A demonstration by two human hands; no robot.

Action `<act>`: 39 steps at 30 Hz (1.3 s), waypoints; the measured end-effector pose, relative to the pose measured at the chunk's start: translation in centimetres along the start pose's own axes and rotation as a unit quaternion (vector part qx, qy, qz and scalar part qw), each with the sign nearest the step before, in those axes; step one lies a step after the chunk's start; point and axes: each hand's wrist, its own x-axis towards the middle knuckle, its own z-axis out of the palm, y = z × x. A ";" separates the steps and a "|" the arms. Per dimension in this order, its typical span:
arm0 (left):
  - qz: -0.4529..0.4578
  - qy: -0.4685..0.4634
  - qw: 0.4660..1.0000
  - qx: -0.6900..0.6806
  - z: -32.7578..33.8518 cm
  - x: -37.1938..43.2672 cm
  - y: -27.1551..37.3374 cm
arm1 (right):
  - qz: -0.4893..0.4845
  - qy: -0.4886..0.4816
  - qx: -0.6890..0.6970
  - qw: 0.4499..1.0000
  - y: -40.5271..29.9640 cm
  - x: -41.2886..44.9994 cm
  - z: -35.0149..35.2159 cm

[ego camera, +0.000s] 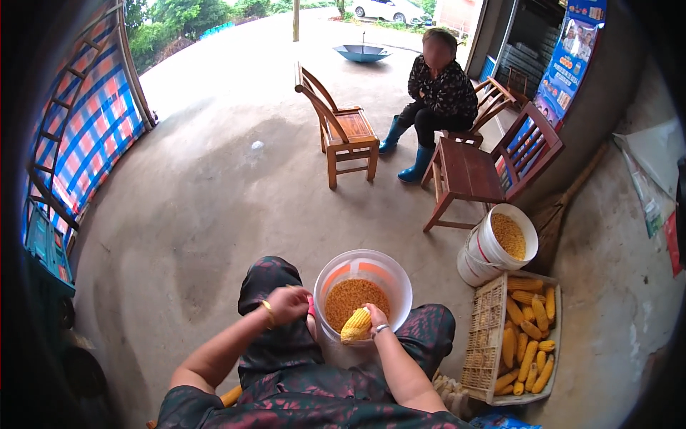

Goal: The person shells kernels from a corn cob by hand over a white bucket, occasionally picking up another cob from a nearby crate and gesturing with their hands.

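Note:
Between my knees stands a translucent white plastic bucket (403, 268), partly filled with loose corn kernels (348, 300). My right hand (378, 317), with a silver-coloured band at the wrist, grips a yellow corn cob (356, 325) over the near side of the bucket. Part of that cob is paler, towards its lower end. Left of the rim is my left hand (289, 304), wearing a gold-coloured bracelet, its fingers curled above my left knee. Whether it holds anything small is unclear. Something pink (311, 305) shows beside its fingertips, against the bucket.
To the right, a plastic crate (476, 343) holds several corn cobs (528, 356). Behind it stands a white bucket (471, 263) of kernels. Pale cobs (450, 391) lie beside my right hip. Further off are wooden chairs (351, 128), a seated person (442, 91) and an open umbrella (362, 52).

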 end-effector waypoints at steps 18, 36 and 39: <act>-0.148 -0.089 0.985 0.027 10.4 -2.1 -3.0 | -0.005 -0.035 0.070 0.997 -1.5 -3.1 2.1; -0.218 -0.009 0.925 -0.310 11.7 -1.0 -0.7 | -0.142 -0.089 -0.114 0.979 -3.2 -7.9 5.1; -0.156 0.056 0.966 -0.198 12.4 -0.8 -1.8 | -0.165 -0.101 -0.139 0.971 -3.3 -7.4 4.9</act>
